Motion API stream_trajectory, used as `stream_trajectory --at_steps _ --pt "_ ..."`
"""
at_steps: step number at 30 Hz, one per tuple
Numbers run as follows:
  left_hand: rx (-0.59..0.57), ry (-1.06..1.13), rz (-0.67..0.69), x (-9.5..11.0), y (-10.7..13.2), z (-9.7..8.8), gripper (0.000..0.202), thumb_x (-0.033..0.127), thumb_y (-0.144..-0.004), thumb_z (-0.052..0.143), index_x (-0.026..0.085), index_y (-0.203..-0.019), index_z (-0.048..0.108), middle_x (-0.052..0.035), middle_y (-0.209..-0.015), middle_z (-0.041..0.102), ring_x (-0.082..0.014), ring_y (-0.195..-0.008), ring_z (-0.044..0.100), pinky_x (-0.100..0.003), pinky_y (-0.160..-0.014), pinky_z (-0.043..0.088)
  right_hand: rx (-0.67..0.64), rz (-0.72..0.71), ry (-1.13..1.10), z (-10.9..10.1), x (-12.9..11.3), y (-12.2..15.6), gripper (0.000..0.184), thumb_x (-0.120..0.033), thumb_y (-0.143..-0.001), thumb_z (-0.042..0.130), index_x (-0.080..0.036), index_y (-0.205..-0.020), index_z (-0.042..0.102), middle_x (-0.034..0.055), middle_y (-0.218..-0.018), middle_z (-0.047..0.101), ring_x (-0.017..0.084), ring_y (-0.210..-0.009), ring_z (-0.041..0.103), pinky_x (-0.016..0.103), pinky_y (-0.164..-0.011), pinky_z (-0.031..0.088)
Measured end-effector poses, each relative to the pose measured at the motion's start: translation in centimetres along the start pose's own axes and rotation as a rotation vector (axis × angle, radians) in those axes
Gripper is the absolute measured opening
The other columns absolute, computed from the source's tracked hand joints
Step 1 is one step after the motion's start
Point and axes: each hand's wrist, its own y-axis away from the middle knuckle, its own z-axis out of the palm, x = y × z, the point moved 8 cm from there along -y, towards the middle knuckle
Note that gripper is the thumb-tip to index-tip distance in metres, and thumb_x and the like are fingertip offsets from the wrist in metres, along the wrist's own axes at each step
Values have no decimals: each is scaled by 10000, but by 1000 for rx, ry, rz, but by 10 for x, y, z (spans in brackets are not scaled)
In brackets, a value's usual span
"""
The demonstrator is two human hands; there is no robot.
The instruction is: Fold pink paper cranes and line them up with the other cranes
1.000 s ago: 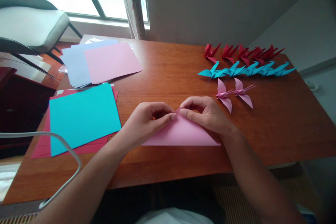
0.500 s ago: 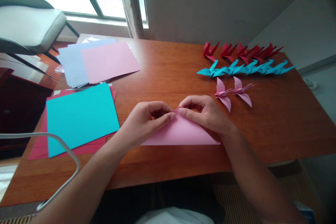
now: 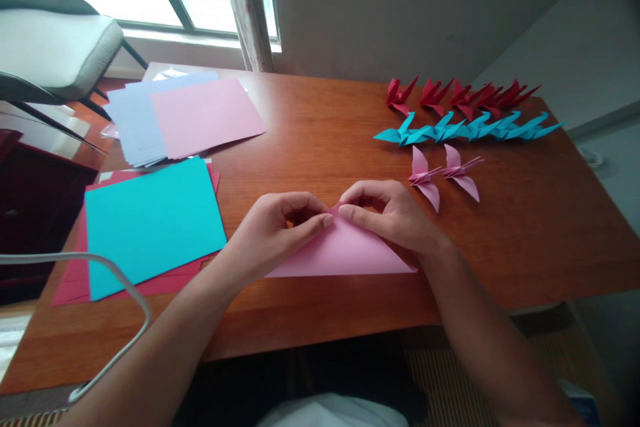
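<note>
Paper (image 3: 345, 255), pink and folded, lies mid-frame; left grip (image 3: 280, 230) and right grip (image 3: 394, 217), both nearly closed, pinch its top. If either slips, the fold could go crooked.

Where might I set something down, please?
Bare table lies right of the pink cranes and between the pink sheet and turquoise cranes. It is crowded around the turquoise sheet and where the left hand and right hand pinch folded paper.

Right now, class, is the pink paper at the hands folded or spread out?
Folded: the pink paper shows a triangular outline, its peak at the left hand and right hand.
</note>
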Motion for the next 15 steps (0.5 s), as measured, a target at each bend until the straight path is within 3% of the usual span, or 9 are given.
stream_trajectory --at_steps 15 --pt "-5 -4 -6 0 1 1 265 401 -875 709 144 -828 758 -15 -747 699 -135 -695 557 -228 -608 428 9 -7 16 0 0 0 156 -350 -896 719 -200 -880 755 15 -862 751 161 -792 662 274 -706 497"
